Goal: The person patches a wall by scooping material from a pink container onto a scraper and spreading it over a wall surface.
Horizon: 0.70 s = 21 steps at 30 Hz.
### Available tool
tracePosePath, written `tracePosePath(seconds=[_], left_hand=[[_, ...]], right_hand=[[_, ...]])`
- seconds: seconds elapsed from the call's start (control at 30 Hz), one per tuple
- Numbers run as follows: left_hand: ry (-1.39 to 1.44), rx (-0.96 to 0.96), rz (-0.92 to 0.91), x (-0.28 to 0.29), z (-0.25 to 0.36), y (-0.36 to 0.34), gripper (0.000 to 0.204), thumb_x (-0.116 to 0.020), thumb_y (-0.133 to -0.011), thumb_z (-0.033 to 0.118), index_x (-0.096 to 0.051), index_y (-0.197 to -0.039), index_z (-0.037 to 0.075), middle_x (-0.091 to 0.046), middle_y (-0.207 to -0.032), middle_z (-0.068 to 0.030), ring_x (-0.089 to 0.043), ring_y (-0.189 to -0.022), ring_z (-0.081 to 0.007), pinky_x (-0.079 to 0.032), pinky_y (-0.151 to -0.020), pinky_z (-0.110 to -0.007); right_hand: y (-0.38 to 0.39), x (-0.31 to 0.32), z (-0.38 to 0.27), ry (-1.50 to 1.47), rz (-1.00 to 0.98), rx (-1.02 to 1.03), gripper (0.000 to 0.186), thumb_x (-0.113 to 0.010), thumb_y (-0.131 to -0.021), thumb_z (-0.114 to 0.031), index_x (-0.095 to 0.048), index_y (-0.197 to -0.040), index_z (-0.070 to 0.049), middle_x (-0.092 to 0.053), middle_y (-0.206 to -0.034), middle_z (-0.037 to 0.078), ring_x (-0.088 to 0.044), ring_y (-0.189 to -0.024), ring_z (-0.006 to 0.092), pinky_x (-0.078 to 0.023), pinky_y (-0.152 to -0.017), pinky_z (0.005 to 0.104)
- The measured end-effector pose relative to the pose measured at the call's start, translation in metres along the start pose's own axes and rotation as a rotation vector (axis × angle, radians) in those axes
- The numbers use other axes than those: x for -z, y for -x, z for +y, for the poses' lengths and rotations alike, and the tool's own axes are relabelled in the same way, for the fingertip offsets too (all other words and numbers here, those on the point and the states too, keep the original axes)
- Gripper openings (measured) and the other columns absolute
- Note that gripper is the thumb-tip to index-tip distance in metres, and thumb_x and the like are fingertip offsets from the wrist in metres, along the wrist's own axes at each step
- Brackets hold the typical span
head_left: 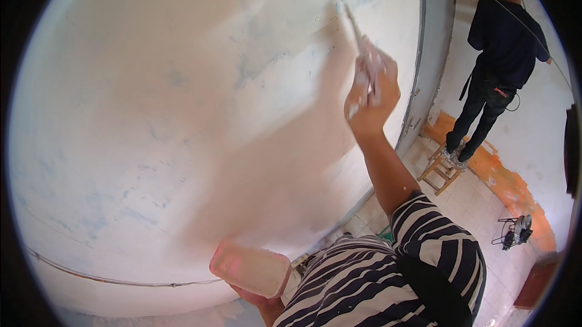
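Observation:
My right hand (374,93), smeared with white filler, is raised at the upper middle and closed round a putty knife (353,24). Its thin blade is seen nearly edge-on, with the tip at or very close to the wall (182,163). That wall is whitish, with patchy bluish marks, and my arm casts a broad shadow over it. Low down, my left hand (257,298) supports a rectangular pinkish tub (251,267) from beneath. Pale filler seems to fill it. Most of the left fingers are hidden under the tub.
A person in dark clothes (506,42) stands on a wooden stool (445,169) at the right, facing another wall with orange patches. A grey door frame (424,66) borders my wall. A cable (121,280) runs along the wall low down. A dark wire-framed object (515,232) sits on the tiled floor.

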State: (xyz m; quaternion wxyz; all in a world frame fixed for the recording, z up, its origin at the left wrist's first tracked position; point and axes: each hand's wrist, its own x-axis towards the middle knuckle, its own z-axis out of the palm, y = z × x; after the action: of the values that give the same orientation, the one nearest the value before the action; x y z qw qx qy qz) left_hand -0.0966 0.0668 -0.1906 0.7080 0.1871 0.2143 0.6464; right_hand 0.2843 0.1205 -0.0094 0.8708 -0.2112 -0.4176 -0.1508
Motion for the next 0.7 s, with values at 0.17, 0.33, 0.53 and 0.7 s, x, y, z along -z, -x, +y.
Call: tracePosePath(seconds=[0.17, 0.33, 0.53, 0.7], left_hand=[[-0.045, 0.004, 0.027, -0.008, 0.002, 0.002, 0.048, -0.044, -0.098, 0.061, -0.059, -0.099, 0.015, -0.058, -0.073, -0.0004, -0.055, -0.055, -0.0190, -0.045, -0.050, -0.034], [-0.033, -0.010, 0.047, -0.007, 0.003, 0.007, 0.049, -0.045, -0.097, 0.062, -0.059, -0.097, 0.015, -0.057, -0.072, -0.0002, -0.054, -0.054, -0.0185, -0.044, -0.049, -0.034], [-0.033, -0.003, 0.030, -0.014, 0.002, 0.010, 0.049, -0.045, -0.096, 0.063, -0.058, -0.095, 0.015, -0.056, -0.070, 0.0001, -0.052, -0.052, -0.0180, -0.042, -0.047, -0.033], [-0.026, -0.003, 0.040, -0.015, -0.003, 0.014, 0.050, -0.045, -0.096, 0.064, -0.058, -0.093, 0.015, -0.055, -0.068, 0.0003, -0.051, -0.051, -0.0175, -0.041, -0.045, -0.032]], right_hand=[[0.054, -0.038, -0.016, 0.691, -0.341, 0.503, 0.034, -0.067, -0.083, -0.018, -0.071, -0.117, -0.015, -0.070, -0.111, 0.006, -0.066, -0.106, 0.0275, -0.050, -0.091, 0.0437], [0.022, -0.005, -0.020, 0.374, -0.239, 0.268, 0.023, -0.059, -0.095, -0.019, -0.067, -0.108, -0.001, -0.067, -0.108, 0.013, -0.065, -0.094, 0.0267, -0.049, -0.089, 0.0425], [0.015, -0.007, -0.002, 0.496, -0.013, 0.117, 0.026, -0.057, -0.099, -0.018, -0.060, -0.109, 0.005, -0.063, -0.096, 0.011, -0.061, -0.074, 0.0141, -0.047, -0.061, 0.0299], [0.064, -0.037, -0.066, 0.405, -0.663, 0.484, 0.020, -0.064, -0.091, -0.012, -0.064, -0.108, -0.001, -0.069, -0.109, 0.017, -0.065, -0.090, 0.0282, -0.044, -0.079, 0.0499]])
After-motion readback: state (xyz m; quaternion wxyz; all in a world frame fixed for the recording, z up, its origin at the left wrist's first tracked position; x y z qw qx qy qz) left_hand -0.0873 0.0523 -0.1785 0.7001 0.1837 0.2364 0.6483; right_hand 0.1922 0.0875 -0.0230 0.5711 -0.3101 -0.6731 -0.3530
